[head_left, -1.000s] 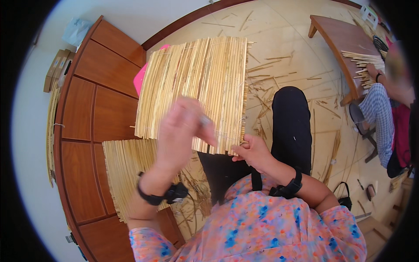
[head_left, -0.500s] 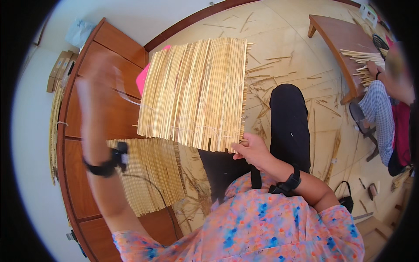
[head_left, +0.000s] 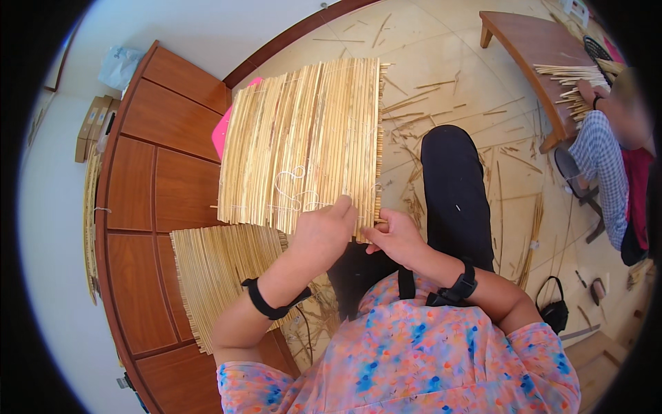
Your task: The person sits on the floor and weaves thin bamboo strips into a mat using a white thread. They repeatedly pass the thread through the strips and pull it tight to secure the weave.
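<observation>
A mat of thin straw-coloured sticks point(head_left: 303, 131), tied with thread, lies tilted in front of me over my knees. At its near right corner my right hand point(head_left: 396, 238) is closed, thumb and fingers gripping the edge. Close beside it, my left hand point(head_left: 324, 231) is pinched over the near edge of the mat. A loose white string point(head_left: 289, 186) lies in loops on the sticks and runs toward the left fingers. Its end is hidden by that hand.
A second stick mat point(head_left: 221, 276) lies below left against a brown wooden panelled piece point(head_left: 186, 186). Something pink point(head_left: 221, 134) shows behind the held mat. Stick scraps point(head_left: 427, 96) litter the floor. At right, another person's hand point(head_left: 589, 93) holds sticks on a wooden bench point(head_left: 531, 52).
My left hand has come down from the far left, where it was raised with the string stretched out, to the mat's near edge. The string now lies slack in loops.
</observation>
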Tool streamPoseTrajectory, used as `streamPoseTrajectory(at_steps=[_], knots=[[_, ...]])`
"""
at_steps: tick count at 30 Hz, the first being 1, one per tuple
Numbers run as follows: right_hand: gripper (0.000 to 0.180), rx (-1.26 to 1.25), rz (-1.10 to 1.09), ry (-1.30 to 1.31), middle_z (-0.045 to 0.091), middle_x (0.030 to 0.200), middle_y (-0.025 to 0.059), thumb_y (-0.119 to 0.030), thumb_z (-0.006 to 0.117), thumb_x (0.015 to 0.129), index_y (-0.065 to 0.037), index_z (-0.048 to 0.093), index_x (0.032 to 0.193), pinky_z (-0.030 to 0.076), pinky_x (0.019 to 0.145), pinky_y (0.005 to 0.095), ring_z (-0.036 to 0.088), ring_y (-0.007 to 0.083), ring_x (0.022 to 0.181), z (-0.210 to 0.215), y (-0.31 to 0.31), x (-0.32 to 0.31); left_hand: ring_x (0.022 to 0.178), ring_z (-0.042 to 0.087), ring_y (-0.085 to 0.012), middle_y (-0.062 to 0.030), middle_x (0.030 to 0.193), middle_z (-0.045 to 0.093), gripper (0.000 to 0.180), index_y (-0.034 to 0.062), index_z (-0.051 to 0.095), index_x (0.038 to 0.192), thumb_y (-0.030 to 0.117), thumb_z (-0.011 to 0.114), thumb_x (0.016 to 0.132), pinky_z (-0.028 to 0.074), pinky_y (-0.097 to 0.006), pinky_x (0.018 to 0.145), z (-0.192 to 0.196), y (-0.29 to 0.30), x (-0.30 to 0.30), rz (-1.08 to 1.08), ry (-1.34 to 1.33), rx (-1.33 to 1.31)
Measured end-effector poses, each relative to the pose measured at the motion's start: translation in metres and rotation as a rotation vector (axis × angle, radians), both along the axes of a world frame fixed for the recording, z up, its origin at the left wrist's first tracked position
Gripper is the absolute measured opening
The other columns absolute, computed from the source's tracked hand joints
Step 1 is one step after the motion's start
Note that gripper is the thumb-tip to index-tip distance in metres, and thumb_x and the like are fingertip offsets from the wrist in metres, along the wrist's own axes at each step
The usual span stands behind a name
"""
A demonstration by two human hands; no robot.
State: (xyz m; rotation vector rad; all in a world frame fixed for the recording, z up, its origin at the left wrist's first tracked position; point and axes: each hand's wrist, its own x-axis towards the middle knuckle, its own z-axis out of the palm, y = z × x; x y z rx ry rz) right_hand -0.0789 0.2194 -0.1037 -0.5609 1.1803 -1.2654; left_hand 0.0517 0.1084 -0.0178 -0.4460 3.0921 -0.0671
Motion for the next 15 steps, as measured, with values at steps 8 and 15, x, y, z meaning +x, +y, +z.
streamPoseTrajectory(at_steps=[8,15], knots=[[0.028,0.014,-0.021,-0.126,0.072,0.097,0.0109,-0.010,0.064,0.095,0.003,0.059,0.120,0.055,0.058,0.0243,0.065,0.0125,0.065,-0.002,0.002,-0.002,0.077,0.066,-0.0133,-0.0033,0.081,0.065,0.009,0.0059,0.055,0.093,0.009,0.055,0.101,0.052,-0.027,0.070,0.028,-0.016,-0.020,0.407,0.621,1.006],[0.028,0.017,-0.030,-0.149,0.071,0.095,0.0112,-0.008,0.064,0.094,0.004,0.060,0.119,0.056,0.058,0.0241,0.066,0.0125,0.067,0.010,0.003,-0.003,0.072,0.053,-0.0067,0.0007,0.081,0.056,0.005,0.0060,0.053,0.102,0.009,0.050,0.105,0.048,-0.023,0.069,0.002,-0.008,-0.033,0.429,0.657,1.489]])
